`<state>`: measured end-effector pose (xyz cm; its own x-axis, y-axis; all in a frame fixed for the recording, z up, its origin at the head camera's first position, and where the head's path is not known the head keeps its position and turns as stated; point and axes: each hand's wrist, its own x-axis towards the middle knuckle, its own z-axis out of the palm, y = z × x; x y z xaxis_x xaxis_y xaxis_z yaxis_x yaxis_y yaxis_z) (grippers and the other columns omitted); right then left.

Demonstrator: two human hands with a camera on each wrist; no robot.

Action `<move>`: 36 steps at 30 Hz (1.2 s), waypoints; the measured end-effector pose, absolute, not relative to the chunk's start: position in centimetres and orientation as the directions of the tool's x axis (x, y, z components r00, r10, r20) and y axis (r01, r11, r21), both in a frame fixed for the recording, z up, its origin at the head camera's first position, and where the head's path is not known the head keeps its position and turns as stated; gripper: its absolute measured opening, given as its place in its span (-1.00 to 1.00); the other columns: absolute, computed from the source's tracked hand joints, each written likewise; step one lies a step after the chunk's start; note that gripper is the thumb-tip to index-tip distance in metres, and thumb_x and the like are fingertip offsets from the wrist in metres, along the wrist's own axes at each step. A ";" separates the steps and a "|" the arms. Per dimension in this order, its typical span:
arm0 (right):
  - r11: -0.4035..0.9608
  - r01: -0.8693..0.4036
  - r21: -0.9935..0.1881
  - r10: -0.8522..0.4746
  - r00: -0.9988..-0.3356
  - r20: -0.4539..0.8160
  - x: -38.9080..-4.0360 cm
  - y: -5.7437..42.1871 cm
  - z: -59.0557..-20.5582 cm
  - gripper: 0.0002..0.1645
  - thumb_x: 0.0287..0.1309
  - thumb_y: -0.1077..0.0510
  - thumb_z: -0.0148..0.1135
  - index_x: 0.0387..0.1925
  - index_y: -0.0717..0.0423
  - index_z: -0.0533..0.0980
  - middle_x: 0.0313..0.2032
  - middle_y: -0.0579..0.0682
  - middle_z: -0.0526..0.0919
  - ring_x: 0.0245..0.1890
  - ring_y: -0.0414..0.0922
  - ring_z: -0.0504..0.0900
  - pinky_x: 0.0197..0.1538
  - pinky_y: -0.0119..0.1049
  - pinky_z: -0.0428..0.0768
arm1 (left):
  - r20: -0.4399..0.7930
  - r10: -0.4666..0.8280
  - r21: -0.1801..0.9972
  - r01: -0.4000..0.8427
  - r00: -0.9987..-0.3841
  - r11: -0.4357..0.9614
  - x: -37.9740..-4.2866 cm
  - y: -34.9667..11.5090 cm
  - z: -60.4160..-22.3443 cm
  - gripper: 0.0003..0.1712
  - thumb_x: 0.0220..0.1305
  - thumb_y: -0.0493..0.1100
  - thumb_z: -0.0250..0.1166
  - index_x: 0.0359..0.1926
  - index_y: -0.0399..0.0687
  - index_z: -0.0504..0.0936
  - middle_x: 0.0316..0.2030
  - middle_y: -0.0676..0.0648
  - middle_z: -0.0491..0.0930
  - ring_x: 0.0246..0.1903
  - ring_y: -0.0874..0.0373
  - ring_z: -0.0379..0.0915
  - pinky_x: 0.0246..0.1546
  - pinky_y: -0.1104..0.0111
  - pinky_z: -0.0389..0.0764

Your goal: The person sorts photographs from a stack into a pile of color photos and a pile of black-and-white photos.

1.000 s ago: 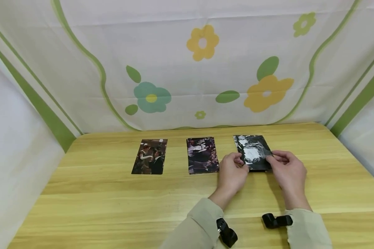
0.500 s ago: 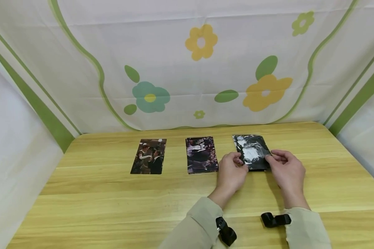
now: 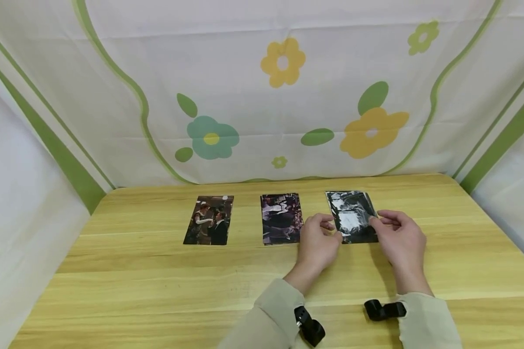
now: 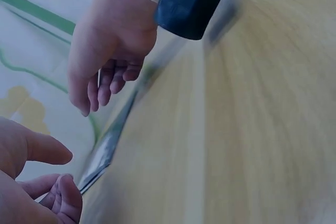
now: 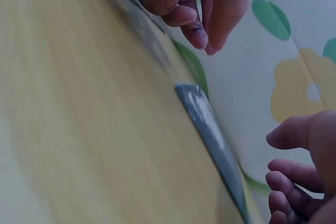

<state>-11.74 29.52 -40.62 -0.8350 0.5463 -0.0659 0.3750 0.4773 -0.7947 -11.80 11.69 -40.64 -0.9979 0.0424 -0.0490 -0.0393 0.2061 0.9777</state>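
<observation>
A stack of photo cards (image 3: 352,215) lies flat on the table at the right, a black-and-white picture on top. My left hand (image 3: 318,245) is beside its near left corner, thumb and fingers parted around nothing. Over on the right edge, my right hand (image 3: 401,240) hovers with its fingers loosely bent. The right wrist view shows a gap between that hand (image 5: 302,166) and the card stack (image 5: 212,135). Left of these lies a second stack of photo cards (image 3: 281,218), with a dark crowd scene on top, and farther left a photo card of two people (image 3: 208,220).
The wooden table (image 3: 157,291) reaches back to a white cloth (image 3: 253,97) printed with flowers. More cloth hangs at both sides. Black wrist cameras (image 3: 310,327) are strapped over the beige sleeves (image 3: 430,320).
My left hand has drawn slightly left, away from the right stack. The top card now sits a little nearer the front, covering the dark lower edge. My right hand has barely shifted left.
</observation>
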 end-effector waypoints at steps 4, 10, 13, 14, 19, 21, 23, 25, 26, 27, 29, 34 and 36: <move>0.496 0.300 -0.815 0.483 -0.875 -0.028 -11.6 27.8 -39.8 -0.48 0.36 -0.14 0.42 0.23 0.01 0.68 -0.16 -0.26 0.70 -0.18 -0.31 0.53 -0.22 -0.53 0.50 | -0.022 0.006 0.986 -0.021 -1.000 0.167 -11.7 9.9 -40.3 -0.62 0.25 -0.37 0.48 0.10 -0.20 0.73 -0.20 -0.02 0.67 -0.34 0.35 0.43 -0.28 0.47 0.53; 0.525 0.186 -0.831 0.342 -0.940 0.006 -11.3 24.1 -39.1 -0.54 0.38 -0.08 0.42 0.19 0.02 0.69 -0.06 -0.04 0.74 -0.12 -0.21 0.57 -0.17 -0.50 0.54 | 0.030 -0.042 0.983 0.022 -0.999 0.182 -11.6 6.2 -39.9 -0.62 0.22 -0.39 0.47 0.07 -0.27 0.72 -0.18 -0.10 0.70 -0.31 0.30 0.47 -0.22 0.49 0.56; 0.533 0.152 -0.833 0.285 -0.959 0.007 -11.1 22.5 -39.2 -0.55 0.38 -0.05 0.43 0.20 0.04 0.68 -0.03 0.01 0.75 -0.09 -0.16 0.60 -0.12 -0.48 0.55 | 0.049 -0.046 0.975 0.037 -0.998 0.218 -11.5 4.1 -39.7 -0.63 0.24 -0.38 0.46 0.08 -0.29 0.71 -0.17 -0.15 0.71 -0.31 0.25 0.50 -0.22 0.48 0.57; 0.534 0.144 -0.833 0.268 -0.963 0.006 -11.0 22.0 -39.3 -0.54 0.38 -0.04 0.43 0.20 0.05 0.67 -0.03 0.02 0.75 -0.08 -0.14 0.62 -0.09 -0.48 0.55 | 0.054 -0.044 0.971 0.042 -0.998 0.235 -11.4 3.4 -39.7 -0.63 0.25 -0.37 0.46 0.09 -0.29 0.71 -0.15 -0.16 0.71 -0.30 0.23 0.50 -0.23 0.47 0.57; 0.517 0.131 -0.846 0.207 -0.978 -0.025 -10.7 20.3 -39.4 -0.52 0.37 -0.03 0.43 0.22 0.07 0.64 0.01 0.05 0.75 -0.03 -0.08 0.66 0.03 -0.41 0.59 | 0.069 -0.054 0.949 0.049 -0.996 0.312 -10.8 0.4 -39.9 -0.61 0.28 -0.37 0.45 0.13 -0.34 0.69 -0.10 -0.22 0.66 -0.29 0.15 0.50 -0.25 0.45 0.56; 0.513 0.127 -0.849 0.194 -0.981 -0.029 -10.7 19.9 -39.5 -0.52 0.37 -0.02 0.43 0.22 0.08 0.64 0.02 0.05 0.74 -0.01 -0.07 0.66 0.06 -0.38 0.59 | 0.068 -0.078 0.946 0.039 -0.995 0.323 -10.5 -0.7 -40.1 -0.60 0.27 -0.36 0.46 0.13 -0.33 0.69 -0.09 -0.24 0.65 -0.28 0.14 0.52 -0.25 0.43 0.57; 0.511 0.127 -0.850 0.190 -0.981 -0.033 -10.7 19.6 -39.6 -0.52 0.37 -0.01 0.43 0.23 0.07 0.64 0.02 0.05 0.74 -0.01 -0.07 0.65 0.08 -0.37 0.58 | 0.055 -0.110 0.947 0.017 -0.992 0.321 -10.3 -1.5 -40.2 -0.60 0.25 -0.36 0.47 0.12 -0.32 0.71 -0.08 -0.24 0.67 -0.27 0.14 0.53 -0.24 0.41 0.57; 0.506 0.125 -0.853 0.184 -0.982 -0.035 -10.7 19.5 -39.6 -0.52 0.37 0.00 0.43 0.23 0.08 0.63 0.03 0.05 0.73 0.00 -0.07 0.65 0.08 -0.38 0.58 | 0.044 -0.145 0.950 -0.004 -0.988 0.312 -10.1 -2.2 -40.4 -0.61 0.24 -0.37 0.48 0.10 -0.31 0.72 -0.09 -0.24 0.68 -0.28 0.13 0.53 -0.24 0.41 0.56; 0.504 0.124 -0.855 0.182 -0.983 -0.035 -10.7 19.4 -39.7 -0.52 0.37 0.01 0.43 0.23 0.08 0.63 0.03 0.05 0.73 0.00 -0.07 0.64 0.08 -0.38 0.58 | 0.040 -0.159 0.951 -0.011 -0.986 0.309 -10.0 -2.4 -40.5 -0.62 0.23 -0.37 0.48 0.09 -0.32 0.72 -0.10 -0.25 0.69 -0.28 0.13 0.53 -0.24 0.40 0.55; 0.503 0.124 -0.855 0.181 -0.983 -0.036 -10.7 19.4 -39.7 -0.52 0.36 0.01 0.44 0.23 0.08 0.63 0.03 0.05 0.73 0.00 -0.07 0.64 0.08 -0.38 0.58 | 0.034 -0.171 0.953 -0.019 -0.985 0.304 -10.0 -2.7 -40.6 -0.62 0.22 -0.38 0.48 0.08 -0.32 0.72 -0.10 -0.25 0.69 -0.28 0.13 0.53 -0.24 0.40 0.55; 0.499 0.128 -0.857 0.182 -0.983 -0.041 -10.7 19.3 -39.8 -0.52 0.36 0.01 0.44 0.23 0.08 0.63 0.03 0.05 0.73 0.00 -0.07 0.64 0.08 -0.37 0.58 | 0.016 -0.186 0.954 -0.041 -0.982 0.298 -10.0 -3.0 -40.8 -0.63 0.23 -0.37 0.47 0.08 -0.32 0.72 -0.09 -0.24 0.69 -0.28 0.12 0.51 -0.23 0.40 0.53; 0.497 0.135 -0.857 0.183 -0.982 -0.048 -10.6 19.0 -40.0 -0.53 0.35 0.03 0.44 0.23 0.08 0.64 0.03 0.05 0.74 0.01 -0.05 0.64 0.09 -0.34 0.58 | -0.016 -0.200 0.954 -0.075 -0.980 0.292 -10.0 -3.6 -40.9 -0.64 0.27 -0.35 0.46 0.10 -0.29 0.72 -0.07 -0.22 0.68 -0.24 0.10 0.53 -0.18 0.32 0.55; 0.497 0.134 -0.857 0.181 -0.982 -0.049 -10.6 18.9 -40.0 -0.52 0.35 0.04 0.43 0.23 0.07 0.63 0.03 0.06 0.74 0.02 -0.05 0.65 0.10 -0.32 0.58 | -0.017 -0.202 0.952 -0.077 -0.979 0.295 -10.0 -3.7 -41.0 -0.64 0.28 -0.35 0.45 0.10 -0.28 0.72 -0.08 -0.21 0.69 -0.24 0.09 0.55 -0.16 0.28 0.57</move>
<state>-10.63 18.93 -40.02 -0.9823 0.1808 -0.0489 0.1341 0.4967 -0.8575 -9.98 -3.65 -40.96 -0.9793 -0.2018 -0.0170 -0.0774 0.2952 0.9523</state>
